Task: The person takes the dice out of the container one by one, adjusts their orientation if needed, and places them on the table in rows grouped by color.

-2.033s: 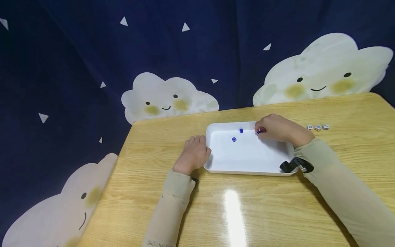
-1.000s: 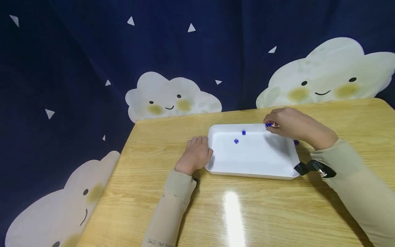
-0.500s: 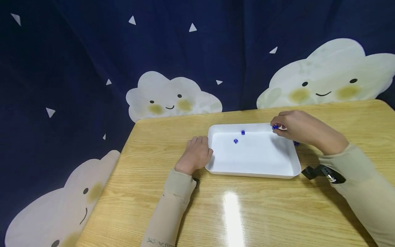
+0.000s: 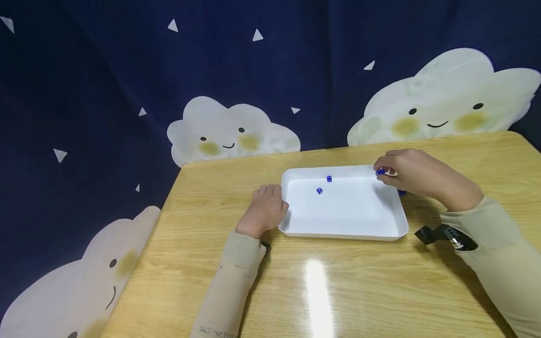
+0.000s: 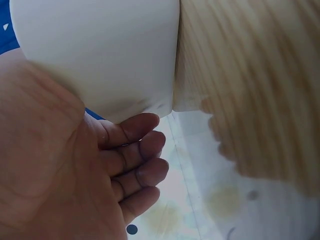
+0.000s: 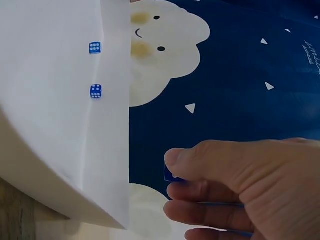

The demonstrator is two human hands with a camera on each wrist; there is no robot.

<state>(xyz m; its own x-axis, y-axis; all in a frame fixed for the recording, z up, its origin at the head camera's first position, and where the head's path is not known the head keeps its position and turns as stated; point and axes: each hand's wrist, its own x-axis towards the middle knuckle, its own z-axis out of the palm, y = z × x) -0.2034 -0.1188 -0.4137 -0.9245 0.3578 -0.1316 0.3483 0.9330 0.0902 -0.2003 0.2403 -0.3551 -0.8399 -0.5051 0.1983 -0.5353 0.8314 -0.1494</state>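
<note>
A shallow white tray [image 4: 342,211] lies on the table, with two blue dice inside: one die [image 4: 329,179] near its back wall and another die [image 4: 319,190] just in front of it. My left hand [image 4: 264,209] grips the tray's left edge; in the left wrist view its fingers [image 5: 145,170] curl beside the tray wall. Between thumb and fingertips, my right hand [image 4: 418,176] pinches a blue die [image 4: 380,172] by the tray's back right corner. In the right wrist view the thumb covers most of it. One more blue die [image 4: 402,192] sits outside the tray's right wall.
The wooden table [image 4: 203,188] extends around the tray on all sides. A dark blue curtain [image 4: 253,65] with white clouds and triangles hangs behind its back edge. A black strap [image 4: 448,236] is on the right sleeve cuff.
My right hand has moved right from inside the tray to its back right corner, carrying the pinched die. Three white dice seen earlier are now hidden behind it. The left hand stays put.
</note>
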